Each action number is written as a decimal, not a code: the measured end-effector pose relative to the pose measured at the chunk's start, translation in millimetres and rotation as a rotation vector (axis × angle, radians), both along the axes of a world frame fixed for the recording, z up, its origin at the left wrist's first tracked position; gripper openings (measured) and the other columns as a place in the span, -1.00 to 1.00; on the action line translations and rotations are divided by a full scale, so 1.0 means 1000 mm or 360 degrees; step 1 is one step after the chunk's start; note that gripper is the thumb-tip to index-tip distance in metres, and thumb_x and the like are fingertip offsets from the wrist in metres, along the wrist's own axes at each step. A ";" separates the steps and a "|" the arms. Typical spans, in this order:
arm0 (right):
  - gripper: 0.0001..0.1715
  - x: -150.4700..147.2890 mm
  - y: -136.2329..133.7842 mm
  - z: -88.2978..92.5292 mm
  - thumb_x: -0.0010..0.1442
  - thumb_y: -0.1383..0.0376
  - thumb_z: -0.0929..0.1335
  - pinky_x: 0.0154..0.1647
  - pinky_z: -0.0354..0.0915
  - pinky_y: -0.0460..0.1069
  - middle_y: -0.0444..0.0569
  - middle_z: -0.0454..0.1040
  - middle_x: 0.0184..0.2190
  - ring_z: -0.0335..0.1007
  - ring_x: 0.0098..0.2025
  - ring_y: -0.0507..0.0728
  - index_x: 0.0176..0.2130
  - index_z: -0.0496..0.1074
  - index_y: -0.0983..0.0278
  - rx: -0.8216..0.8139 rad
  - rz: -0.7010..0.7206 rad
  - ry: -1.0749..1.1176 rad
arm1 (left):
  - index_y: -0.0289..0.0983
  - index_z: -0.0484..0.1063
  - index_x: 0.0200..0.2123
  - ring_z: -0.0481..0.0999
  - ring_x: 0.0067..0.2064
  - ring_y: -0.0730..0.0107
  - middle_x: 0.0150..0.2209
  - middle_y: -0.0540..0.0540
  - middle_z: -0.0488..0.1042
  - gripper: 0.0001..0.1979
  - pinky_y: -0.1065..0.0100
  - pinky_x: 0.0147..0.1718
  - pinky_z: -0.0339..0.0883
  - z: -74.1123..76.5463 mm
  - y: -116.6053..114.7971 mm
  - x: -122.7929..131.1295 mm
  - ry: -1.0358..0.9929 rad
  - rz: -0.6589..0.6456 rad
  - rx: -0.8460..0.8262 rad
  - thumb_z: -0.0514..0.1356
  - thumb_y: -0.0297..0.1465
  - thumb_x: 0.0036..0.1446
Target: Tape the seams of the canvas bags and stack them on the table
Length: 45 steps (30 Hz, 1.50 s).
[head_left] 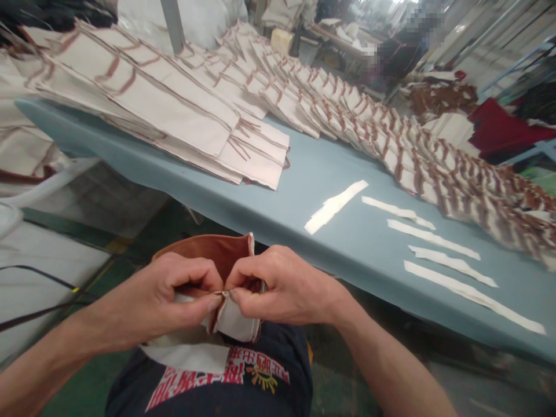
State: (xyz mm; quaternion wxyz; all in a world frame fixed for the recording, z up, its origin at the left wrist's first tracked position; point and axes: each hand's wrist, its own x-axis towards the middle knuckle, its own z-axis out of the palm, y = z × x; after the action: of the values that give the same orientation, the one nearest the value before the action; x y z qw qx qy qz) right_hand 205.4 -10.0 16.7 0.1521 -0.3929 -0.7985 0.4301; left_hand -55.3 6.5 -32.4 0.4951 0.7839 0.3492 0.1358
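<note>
A cream and brown fabric piece (237,319) hangs from both my hands in front of my apron. My left hand (176,292) pinches its edge between thumb and fingertips. Right beside it, my right hand (273,286) pinches the same edge, and the two thumbs nearly meet at a brown-trimmed seam. Behind my hands the brown side of the fabric curves up. My palms and curled fingers hide part of the piece.
A blue-covered table (299,168) runs across in front of me. Cream pieces with brown trim lie stacked (174,110) at left and in long overlapping rows (369,127) behind. Several white strips (434,238) lie at right. A blurred person (399,46) is in the background.
</note>
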 end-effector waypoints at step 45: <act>-0.84 -0.009 0.003 0.028 0.28 0.39 0.46 -0.24 0.02 0.02 -0.15 0.57 -0.39 0.27 -0.32 0.08 -0.36 0.48 0.23 0.0016 -0.0274 -0.0441 | -0.14 0.55 -0.25 0.43 -0.53 0.52 -0.50 0.18 0.50 -0.82 0.40 -0.48 0.15 0.047 0.020 0.016 0.0102 -0.0151 0.0571 0.18 -0.49 0.36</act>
State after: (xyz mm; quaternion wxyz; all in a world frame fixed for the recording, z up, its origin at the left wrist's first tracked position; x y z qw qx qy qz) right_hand 196.3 -7.1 45.2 0.0788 -0.5147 -0.7774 0.3530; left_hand -39.8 27.0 14.2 0.3417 0.8791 0.2977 0.1473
